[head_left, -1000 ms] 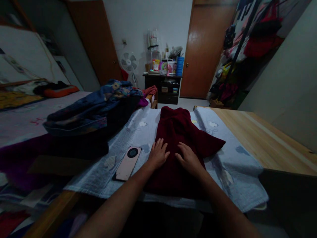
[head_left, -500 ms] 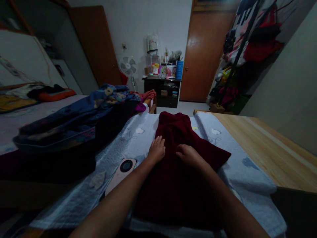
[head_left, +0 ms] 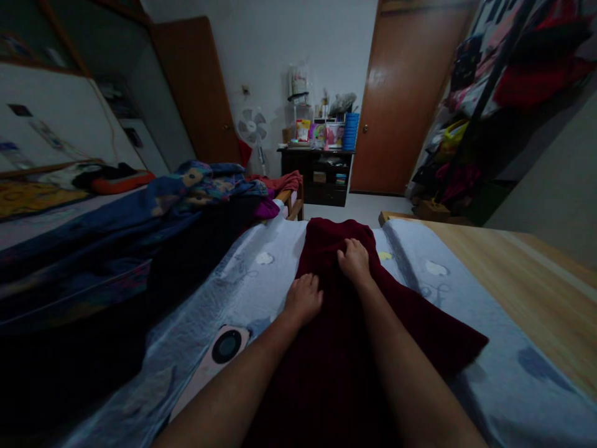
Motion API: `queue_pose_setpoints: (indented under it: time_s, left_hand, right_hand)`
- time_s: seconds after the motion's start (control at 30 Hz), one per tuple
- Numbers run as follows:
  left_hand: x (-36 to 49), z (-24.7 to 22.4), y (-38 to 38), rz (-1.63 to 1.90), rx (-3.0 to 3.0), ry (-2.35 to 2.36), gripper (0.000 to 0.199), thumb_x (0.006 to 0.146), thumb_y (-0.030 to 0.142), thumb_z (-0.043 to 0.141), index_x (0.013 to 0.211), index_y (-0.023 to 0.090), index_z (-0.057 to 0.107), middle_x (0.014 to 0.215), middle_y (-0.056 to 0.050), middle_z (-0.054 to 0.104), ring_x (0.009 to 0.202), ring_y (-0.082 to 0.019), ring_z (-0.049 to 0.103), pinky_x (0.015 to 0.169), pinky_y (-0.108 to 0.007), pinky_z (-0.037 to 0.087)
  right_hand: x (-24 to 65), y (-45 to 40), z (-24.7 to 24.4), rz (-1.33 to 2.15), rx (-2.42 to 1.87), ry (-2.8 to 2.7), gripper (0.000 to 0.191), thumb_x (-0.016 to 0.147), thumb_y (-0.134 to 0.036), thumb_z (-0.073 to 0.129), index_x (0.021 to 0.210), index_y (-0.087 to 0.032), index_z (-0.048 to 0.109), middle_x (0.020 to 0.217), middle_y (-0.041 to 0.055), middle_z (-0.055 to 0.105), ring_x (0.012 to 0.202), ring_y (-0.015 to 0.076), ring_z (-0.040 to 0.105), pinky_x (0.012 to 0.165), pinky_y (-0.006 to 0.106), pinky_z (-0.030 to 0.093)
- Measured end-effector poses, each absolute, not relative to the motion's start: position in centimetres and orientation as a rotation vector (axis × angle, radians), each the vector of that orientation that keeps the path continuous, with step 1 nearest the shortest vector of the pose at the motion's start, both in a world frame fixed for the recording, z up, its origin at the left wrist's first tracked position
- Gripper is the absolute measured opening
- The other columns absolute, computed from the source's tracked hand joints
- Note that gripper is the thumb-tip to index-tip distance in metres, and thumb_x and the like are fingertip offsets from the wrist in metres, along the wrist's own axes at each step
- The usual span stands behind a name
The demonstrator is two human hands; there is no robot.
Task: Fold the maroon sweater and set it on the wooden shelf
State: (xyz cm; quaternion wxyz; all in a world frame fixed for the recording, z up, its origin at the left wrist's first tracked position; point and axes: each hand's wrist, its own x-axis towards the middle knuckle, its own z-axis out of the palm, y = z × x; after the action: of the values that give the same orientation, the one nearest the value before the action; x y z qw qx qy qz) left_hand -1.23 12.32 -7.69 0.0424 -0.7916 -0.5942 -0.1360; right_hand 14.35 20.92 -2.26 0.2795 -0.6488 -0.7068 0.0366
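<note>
A dark red garment (head_left: 333,348) lies spread on a pale blue patterned cloth (head_left: 275,239), with one part reaching out to the right. My left hand (head_left: 304,298) rests on the garment's left side, fingers bent and a little apart. Farther up, my right hand (head_left: 354,258) lies on the garment near its top, its fingers bent over the fabric. Whether either hand pinches any fabric is hard to see. Left of my left forearm lies a pink phone (head_left: 205,367) with a round black camera, partly covered by the forearm.
Dark and blue patterned clothes (head_left: 186,218) are heaped at the left. A bare wooden board (head_left: 513,249) runs along the right. Farther back stand a fan (head_left: 252,127), a dark cabinet (head_left: 298,168) and hanging clothes (head_left: 536,81).
My right hand has moved forward to near the garment's top. My left hand has shifted slightly back on its left side. The view has come closer to the cloth.
</note>
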Motion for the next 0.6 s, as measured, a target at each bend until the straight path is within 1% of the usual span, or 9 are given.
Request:
queue_pose_setpoints:
  time_s: [0.07, 0.13, 0.2, 0.23, 0.3, 0.37, 0.4, 0.5, 0.6]
  left_hand:
    - [-0.9, -7.0, 13.2, -0.399, -2.395, -1.888, 0.045, 0.091, 0.025, 0.039, 0.132, 0.011, 0.048, 0.116, -0.015, 0.063, 0.108, -0.027, 0.059, 0.093, -0.039, 0.045]
    - [-0.3, -6.1, 14.5, -0.375, -2.335, -2.014, 0.052, 0.090, 0.018, 0.035, 0.141, 0.009, 0.037, 0.110, -0.017, 0.065, 0.099, -0.027, 0.063, 0.086, -0.039, 0.048]
    - [0.4, -5.0, 16.5, -0.367, -2.262, -2.192, 0.056, 0.087, 0.013, 0.037, 0.143, 0.009, 0.034, 0.107, -0.018, 0.067, 0.096, -0.029, 0.065, 0.081, -0.040, 0.050]
    - [0.8, -4.5, 17.6, -0.383, -2.225, -2.301, 0.053, 0.086, 0.014, 0.039, 0.139, 0.011, 0.041, 0.104, -0.018, 0.068, 0.095, -0.029, 0.066, 0.080, -0.040, 0.050]
    - [1.1, -4.0, 19.9, -0.411, -2.156, -2.497, 0.038, 0.084, 0.015, 0.043, 0.117, 0.013, 0.061, 0.098, -0.018, 0.070, 0.095, -0.031, 0.067, 0.079, -0.041, 0.051]
    - [1.1, -4.0, 22.0, -0.454, -2.101, -2.593, 0.029, 0.082, 0.015, 0.045, 0.099, 0.012, 0.068, 0.094, -0.019, 0.071, 0.091, -0.031, 0.068, 0.076, -0.041, 0.053]
    - [1.1, -4.2, 22.8, -0.498, -2.075, -2.608, 0.028, 0.082, 0.014, 0.045, 0.096, 0.012, 0.069, 0.095, -0.020, 0.070, 0.092, -0.031, 0.068, 0.076, -0.041, 0.053]
    - [1.0, -5.5, 24.3, -0.719, -1.990, -2.593, 0.037, 0.082, 0.008, 0.039, 0.109, 0.011, 0.064, 0.112, -0.021, 0.065, 0.105, -0.028, 0.063, 0.086, -0.041, 0.051]
    - [1.2, -6.8, 24.7, -0.947, -1.955, -2.528, 0.049, 0.082, 0.002, 0.032, 0.125, 0.012, 0.054, 0.124, -0.016, 0.060, 0.117, -0.022, 0.056, 0.099, -0.038, 0.045]
  right_hand:
    - [14.6, 21.0, -4.2, 0.107, -1.813, -1.870, 0.041, 0.091, -0.026, 0.041, 0.125, -0.009, 0.055, 0.129, 0.0173, 0.056, 0.124, 0.0269, 0.046, 0.106, 0.040, 0.029]
    - [14.8, 20.8, -5.8, 0.093, -1.828, -1.859, 0.042, 0.093, -0.027, 0.037, 0.127, -0.008, 0.054, 0.131, 0.0171, 0.055, 0.126, 0.0273, 0.045, 0.108, 0.041, 0.026]
    - [15.0, 20.7, -6.7, 0.090, -1.819, -1.854, 0.045, 0.094, -0.030, 0.036, 0.128, -0.007, 0.053, 0.133, 0.0170, 0.054, 0.127, 0.0277, 0.044, 0.109, 0.042, 0.024]
    - [15.0, 20.7, -6.9, 0.095, -1.814, -1.851, 0.045, 0.094, -0.030, 0.036, 0.128, -0.007, 0.053, 0.133, 0.0169, 0.054, 0.127, 0.0277, 0.044, 0.109, 0.041, 0.025]
    - [15.0, 20.7, -7.0, 0.105, -1.812, -1.840, 0.045, 0.093, -0.031, 0.036, 0.128, -0.008, 0.053, 0.132, 0.0168, 0.056, 0.125, 0.0274, 0.046, 0.108, 0.041, 0.026]
    - [15.0, 20.8, -7.0, 0.101, -1.818, -1.822, 0.046, 0.093, -0.031, 0.035, 0.128, -0.008, 0.053, 0.132, 0.0173, 0.055, 0.125, 0.0278, 0.046, 0.108, 0.042, 0.026]
    - [14.9, 20.8, -7.0, 0.097, -1.818, -1.814, 0.046, 0.093, -0.031, 0.035, 0.128, -0.008, 0.053, 0.132, 0.0175, 0.055, 0.126, 0.0283, 0.045, 0.108, 0.043, 0.025]
    - [14.9, 20.9, -7.4, 0.087, -1.800, -1.805, 0.047, 0.093, -0.032, 0.034, 0.129, -0.009, 0.053, 0.133, 0.0181, 0.054, 0.128, 0.0291, 0.043, 0.109, 0.045, 0.025]
    - [15.0, 21.1, -7.9, 0.093, -1.781, -1.814, 0.047, 0.093, -0.033, 0.034, 0.130, -0.011, 0.052, 0.133, 0.0174, 0.055, 0.128, 0.0288, 0.043, 0.108, 0.046, 0.025]
